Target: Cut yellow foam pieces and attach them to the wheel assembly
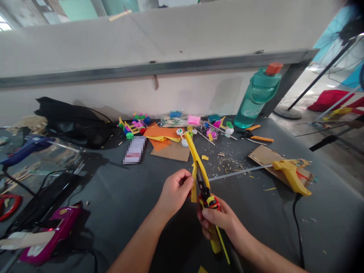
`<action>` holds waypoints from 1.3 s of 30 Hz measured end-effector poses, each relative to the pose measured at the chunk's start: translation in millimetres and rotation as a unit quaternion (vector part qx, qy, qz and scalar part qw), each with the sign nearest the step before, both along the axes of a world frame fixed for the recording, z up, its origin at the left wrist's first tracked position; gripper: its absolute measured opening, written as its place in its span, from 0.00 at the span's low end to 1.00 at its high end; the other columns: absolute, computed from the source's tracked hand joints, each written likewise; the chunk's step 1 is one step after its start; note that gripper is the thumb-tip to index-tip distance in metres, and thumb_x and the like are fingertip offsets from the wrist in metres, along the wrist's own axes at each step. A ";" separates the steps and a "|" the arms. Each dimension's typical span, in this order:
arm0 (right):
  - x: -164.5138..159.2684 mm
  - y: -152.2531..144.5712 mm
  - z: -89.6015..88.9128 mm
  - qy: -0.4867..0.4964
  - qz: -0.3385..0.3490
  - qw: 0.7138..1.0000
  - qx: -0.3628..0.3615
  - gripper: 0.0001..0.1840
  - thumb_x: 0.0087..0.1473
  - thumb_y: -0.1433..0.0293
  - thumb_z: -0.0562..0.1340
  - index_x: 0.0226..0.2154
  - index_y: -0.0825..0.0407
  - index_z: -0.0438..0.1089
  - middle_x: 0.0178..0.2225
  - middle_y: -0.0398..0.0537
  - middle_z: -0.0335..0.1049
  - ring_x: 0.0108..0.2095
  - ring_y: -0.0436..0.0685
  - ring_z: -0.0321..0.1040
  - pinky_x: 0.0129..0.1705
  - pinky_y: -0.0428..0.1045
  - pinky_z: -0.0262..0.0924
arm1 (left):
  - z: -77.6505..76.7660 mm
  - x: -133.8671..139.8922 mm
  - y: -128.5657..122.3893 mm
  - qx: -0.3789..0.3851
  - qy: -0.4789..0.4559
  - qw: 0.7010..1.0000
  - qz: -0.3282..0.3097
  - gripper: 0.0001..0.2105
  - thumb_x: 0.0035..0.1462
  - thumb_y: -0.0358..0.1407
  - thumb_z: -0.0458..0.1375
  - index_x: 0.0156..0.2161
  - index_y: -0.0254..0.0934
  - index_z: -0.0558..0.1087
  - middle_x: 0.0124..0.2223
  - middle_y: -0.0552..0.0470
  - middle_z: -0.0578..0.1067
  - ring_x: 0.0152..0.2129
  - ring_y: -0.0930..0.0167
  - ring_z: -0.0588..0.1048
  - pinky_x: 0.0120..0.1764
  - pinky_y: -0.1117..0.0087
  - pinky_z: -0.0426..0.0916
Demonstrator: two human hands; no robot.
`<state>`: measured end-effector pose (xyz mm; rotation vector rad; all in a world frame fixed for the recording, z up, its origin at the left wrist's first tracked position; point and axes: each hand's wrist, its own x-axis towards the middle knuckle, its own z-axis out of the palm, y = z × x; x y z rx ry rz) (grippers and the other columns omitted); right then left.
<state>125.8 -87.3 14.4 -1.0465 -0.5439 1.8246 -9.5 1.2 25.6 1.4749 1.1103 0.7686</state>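
My left hand [174, 189] pinches a long yellow strip [196, 157] of sheet material that reaches up and away from me. Yellow-handled scissors [209, 204] are gripped by my right hand [220, 220], and their dark blades close around the strip just beside my left fingers. A short piece of the strip hangs down at the cut. Both hands hover low over the dark grey table [127, 197], near its front middle.
A yellow glue gun [291, 174] lies on a cardboard piece at right with its cord trailing forward. Behind are orange paper [162, 134], coloured craft bits, orange pliers [257, 136] and a teal bottle [257, 96]. A magenta tool [54, 231] and cables sit left.
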 end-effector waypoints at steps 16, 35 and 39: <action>0.7 -2.5 -7.3 0.021 0.118 0.992 0.051 0.21 0.41 0.64 0.66 0.38 0.54 0.63 0.25 0.41 0.66 0.16 0.45 0.59 0.18 0.42 0.52 | 10.5 -21.0 16.4 -0.129 -0.144 0.979 0.067 0.08 0.49 0.35 0.54 0.23 0.37 0.60 0.15 0.64 0.58 0.06 0.82 0.50 0.08 0.80 0.53; -0.3 -4.7 -6.3 0.025 0.123 0.991 0.042 0.21 0.41 0.64 0.68 0.37 0.54 0.64 0.24 0.39 0.64 0.16 0.43 0.55 0.18 0.42 0.53 | 11.7 -27.2 15.7 -0.201 -0.090 0.975 -0.035 0.10 0.48 0.37 0.57 0.23 0.38 0.60 0.11 0.66 0.54 0.06 0.84 0.47 0.10 0.82 0.47; -0.5 -4.6 -4.8 0.027 0.127 0.991 0.036 0.21 0.40 0.65 0.68 0.37 0.54 0.64 0.24 0.39 0.63 0.16 0.43 0.54 0.18 0.41 0.52 | 10.6 -30.4 16.9 -0.204 -0.091 0.974 -0.048 0.09 0.48 0.37 0.57 0.24 0.37 0.61 0.12 0.66 0.55 0.06 0.84 0.47 0.09 0.82 0.48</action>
